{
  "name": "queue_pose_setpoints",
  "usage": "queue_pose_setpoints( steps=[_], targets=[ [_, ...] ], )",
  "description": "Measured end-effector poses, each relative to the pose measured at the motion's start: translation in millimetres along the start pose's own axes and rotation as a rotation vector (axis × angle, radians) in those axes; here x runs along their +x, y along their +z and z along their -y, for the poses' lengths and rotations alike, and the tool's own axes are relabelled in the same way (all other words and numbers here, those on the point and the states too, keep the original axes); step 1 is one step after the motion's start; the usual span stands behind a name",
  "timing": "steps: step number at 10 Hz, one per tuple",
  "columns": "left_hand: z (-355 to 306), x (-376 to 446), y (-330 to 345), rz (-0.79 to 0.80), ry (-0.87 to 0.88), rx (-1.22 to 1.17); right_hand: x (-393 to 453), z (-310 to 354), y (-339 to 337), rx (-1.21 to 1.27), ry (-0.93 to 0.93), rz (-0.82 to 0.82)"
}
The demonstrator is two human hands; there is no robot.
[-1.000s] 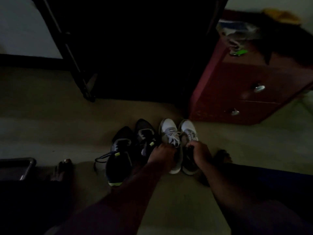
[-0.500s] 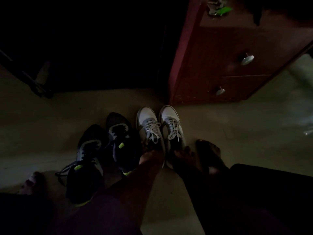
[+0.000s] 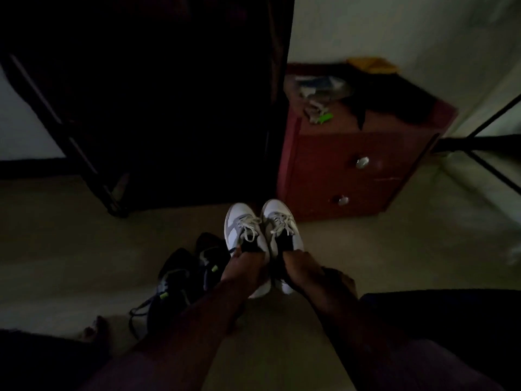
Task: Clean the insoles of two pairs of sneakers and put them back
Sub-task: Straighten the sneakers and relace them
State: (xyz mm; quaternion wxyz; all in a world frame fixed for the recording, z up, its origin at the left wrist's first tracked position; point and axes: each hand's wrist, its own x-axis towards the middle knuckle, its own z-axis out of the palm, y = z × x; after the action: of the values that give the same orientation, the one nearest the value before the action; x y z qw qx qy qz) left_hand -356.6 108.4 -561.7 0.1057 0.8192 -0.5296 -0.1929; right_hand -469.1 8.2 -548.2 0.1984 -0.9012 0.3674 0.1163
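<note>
Head cam is looking down at a really dim floor (image 3: pixel 84 249), so a lot of detail is lost. Two white sneakers sit side by side, toes pointing away from the person: the left white sneaker (image 3: pixel 242 230) and the right white sneaker (image 3: pixel 282 224), touching or nearly touching each other. Using the red cabinet (image 3: pixel 352 170) as the landmark, the white pair is just in front of its lower left corner, very near it.

Left hand (image 3: pixel 245 269) is at the opening of the left white sneaker, fingers curled over the dark collar and gripping it. Right hand (image 3: pixel 301 266) is at the opening of the right white sneaker, fingers curled down at the dark opening too; looks like a grip on the collar, but it's too dark to see whether any finger is inside or pinching an insole. I can't actually make out the insoles at all, they're hidden in the shoes if they're there.

The black sneakers (image 3: pixel 191 272) with little lime green bits lie well to the left of the cabinet, right beside the white pair on its left, with a loose lace trailing toward the person. Partly hidden behind the left forearm.

On top of the cabinet there's some clutter, including a small green thing (image 3: pixel 324 118) and a yellow item (image 3: pixel 372 64) at the back. Two round knobs (image 3: pixel 361 162) on its front. A big dark piece of furniture (image 3: pixel 155 94) stands directly left of the cabinet.
</note>
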Motion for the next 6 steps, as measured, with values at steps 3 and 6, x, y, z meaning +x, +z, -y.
queue_pose_setpoints(
  steps=[3, 6],
  targets=[
    [11, -47, -154, -0.259, -0.056, 0.082, -34, 84, -128, 0.08, -0.26, -0.287],
    [23, -16, -258, -0.344, -0.088, -0.194, 4, 141, -214, 0.118, -0.325, -0.429]
  ],
)
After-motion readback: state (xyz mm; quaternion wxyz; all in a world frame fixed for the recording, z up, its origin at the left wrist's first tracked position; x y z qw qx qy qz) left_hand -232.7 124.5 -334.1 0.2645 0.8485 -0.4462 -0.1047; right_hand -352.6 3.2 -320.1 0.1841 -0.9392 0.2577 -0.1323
